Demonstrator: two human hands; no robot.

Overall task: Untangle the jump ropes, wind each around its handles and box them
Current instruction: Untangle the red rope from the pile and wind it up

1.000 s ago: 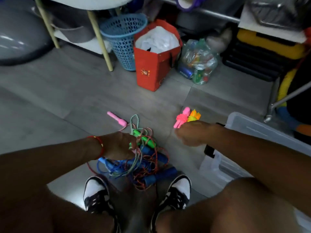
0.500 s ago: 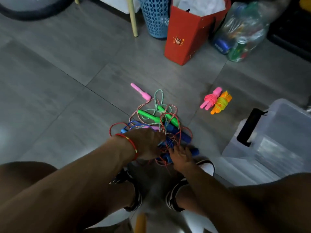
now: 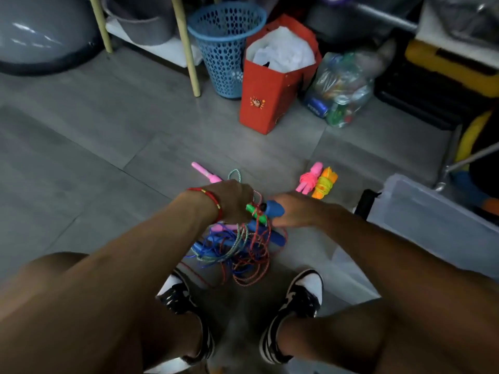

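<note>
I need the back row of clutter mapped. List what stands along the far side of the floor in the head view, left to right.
Grey dome → grey tub under the shelf → blue mesh basket → red paper bag → clear bag of bottles → black-and-yellow case.

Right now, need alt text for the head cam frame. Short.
A seated person's left hand and right hand lift a tangle of jump ropes with green and blue handles above the grey floor, between their shoes. Two wound ropes, pink and orange, lie beyond, near a clear plastic box.
</note>
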